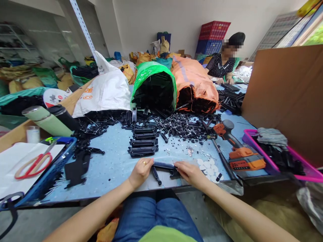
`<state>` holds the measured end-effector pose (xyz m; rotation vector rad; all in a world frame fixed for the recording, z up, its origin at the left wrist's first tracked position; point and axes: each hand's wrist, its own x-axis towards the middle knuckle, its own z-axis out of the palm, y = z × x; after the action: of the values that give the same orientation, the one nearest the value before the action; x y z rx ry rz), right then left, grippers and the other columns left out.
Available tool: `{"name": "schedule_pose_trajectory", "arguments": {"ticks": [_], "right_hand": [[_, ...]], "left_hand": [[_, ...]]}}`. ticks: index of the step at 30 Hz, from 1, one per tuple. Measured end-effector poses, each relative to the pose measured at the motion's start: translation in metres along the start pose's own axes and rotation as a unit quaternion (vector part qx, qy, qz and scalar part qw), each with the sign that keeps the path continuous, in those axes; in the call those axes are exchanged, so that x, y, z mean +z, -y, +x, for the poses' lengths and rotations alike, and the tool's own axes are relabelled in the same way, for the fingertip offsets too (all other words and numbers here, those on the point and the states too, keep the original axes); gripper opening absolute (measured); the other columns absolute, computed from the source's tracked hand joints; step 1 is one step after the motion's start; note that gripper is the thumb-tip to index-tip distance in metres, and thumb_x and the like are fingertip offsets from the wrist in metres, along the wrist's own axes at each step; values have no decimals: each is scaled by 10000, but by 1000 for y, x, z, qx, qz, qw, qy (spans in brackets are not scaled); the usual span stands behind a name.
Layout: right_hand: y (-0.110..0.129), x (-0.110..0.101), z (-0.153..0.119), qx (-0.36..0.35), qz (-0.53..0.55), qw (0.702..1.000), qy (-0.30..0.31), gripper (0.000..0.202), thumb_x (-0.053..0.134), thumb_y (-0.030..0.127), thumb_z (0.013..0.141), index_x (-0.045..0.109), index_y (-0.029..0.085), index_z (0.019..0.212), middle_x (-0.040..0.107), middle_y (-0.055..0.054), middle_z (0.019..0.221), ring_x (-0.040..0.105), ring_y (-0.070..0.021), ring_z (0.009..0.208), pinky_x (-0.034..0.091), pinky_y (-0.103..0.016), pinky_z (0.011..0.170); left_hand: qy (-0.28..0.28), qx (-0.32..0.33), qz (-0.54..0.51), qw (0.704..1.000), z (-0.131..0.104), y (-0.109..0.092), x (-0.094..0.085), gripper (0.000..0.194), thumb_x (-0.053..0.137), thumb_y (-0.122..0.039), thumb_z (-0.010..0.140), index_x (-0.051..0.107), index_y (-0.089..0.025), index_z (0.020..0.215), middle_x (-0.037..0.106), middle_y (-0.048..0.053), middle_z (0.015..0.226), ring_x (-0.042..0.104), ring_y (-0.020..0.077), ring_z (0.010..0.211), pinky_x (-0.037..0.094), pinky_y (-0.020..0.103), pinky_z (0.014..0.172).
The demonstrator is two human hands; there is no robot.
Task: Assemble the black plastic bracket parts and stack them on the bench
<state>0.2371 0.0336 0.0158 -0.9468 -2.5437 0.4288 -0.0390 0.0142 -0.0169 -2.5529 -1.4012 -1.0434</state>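
Note:
Between my two hands, low over the front of the blue table, is a long black plastic bar. My left hand pinches its left end, and my right hand grips the right end. A shorter black arm piece slants down below the bar near my left fingers; whether it is joined to the bar I cannot tell. Just beyond my hands lies a row of several assembled black bar pieces. Loose screws and small black parts are heaped behind them.
An orange cordless drill, a hammer and white discs lie right. A pink basket stands further right. Scissors rest on paper over a blue basket. Sacks, including a green one, line the back; a co-worker sits beyond.

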Motion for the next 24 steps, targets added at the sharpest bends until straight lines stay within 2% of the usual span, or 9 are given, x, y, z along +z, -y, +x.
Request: {"name": "schedule_pose_trajectory", "arguments": {"ticks": [3, 7, 13, 16, 18, 20, 21, 24], "right_hand": [[-1, 6, -6, -7, 10, 1000, -23, 385, 363, 210, 921, 424, 224, 1300, 561, -88, 1197, 561, -179, 1050, 494, -319, 866], [-3, 10, -10, -16, 7, 999, -39, 402, 378, 222, 918, 414, 236, 1318, 549, -87, 1214, 546, -182, 1079, 486, -329, 892], [-15, 20, -18, -7, 36, 998, -41, 467, 449, 299, 901, 361, 247, 1357, 532, -104, 1214, 532, -197, 1086, 478, -339, 889], [-25, 30, -21, -5, 45, 998, -43, 506, 510, 358, 869, 380, 245, 1344, 558, -111, 1150, 557, -208, 1023, 498, -339, 829], [-30, 37, -22, -4, 39, 998, -49, 538, 528, 373, 857, 367, 231, 1351, 599, -103, 1050, 583, -205, 933, 507, -335, 775], [-31, 43, -24, 2, 21, 998, -54, 556, 525, 372, 858, 349, 213, 1361, 622, -92, 944, 592, -205, 846, 508, -337, 725], [-32, 45, -26, 2, 7, 999, -51, 549, 514, 365, 864, 346, 210, 1363, 624, -89, 910, 590, -209, 823, 506, -342, 708], [-36, 44, -28, -19, -29, 999, -32, 502, 474, 325, 885, 351, 232, 1362, 617, -96, 913, 586, -221, 818, 501, -363, 701]], "left_hand": [[-9, -6, -11, 1000, -2, 1, 1, 266, 390, -134, 889, 543, -167, 1104, 633, 86, 936, 587, 176, 900, 506, 343, 793], [1, 7, -11, 1000, -6, 5, 7, 261, 392, -142, 890, 552, -158, 1096, 640, 89, 909, 600, 178, 877, 512, 338, 772], [59, -4, 28, 998, -9, 7, 5, 277, 350, -168, 910, 545, -170, 1107, 643, 84, 916, 592, 179, 861, 475, 357, 767], [84, -19, 64, 994, 3, -10, 3, 290, 413, -276, 897, 524, -159, 1137, 612, 117, 1043, 526, 250, 1041, 378, 460, 893], [125, 4, 46, 991, 15, -29, 8, 461, 491, -438, 840, 478, -146, 1196, 558, 143, 1150, 453, 298, 1132, 305, 500, 955], [194, 17, 8, 981, 28, -47, 17, 645, 557, -547, 755, 434, -133, 1235, 552, 145, 1140, 469, 298, 1088, 334, 466, 932], [222, 5, -5, 975, 33, -55, 22, 674, 582, -555, 731, 430, -130, 1231, 568, 134, 1094, 492, 284, 1037, 369, 434, 890], [247, -62, -10, 967, 42, -69, 33, 525, 605, -480, 742, 488, -137, 1122, 585, 97, 985, 510, 253, 947, 407, 369, 784]]}}
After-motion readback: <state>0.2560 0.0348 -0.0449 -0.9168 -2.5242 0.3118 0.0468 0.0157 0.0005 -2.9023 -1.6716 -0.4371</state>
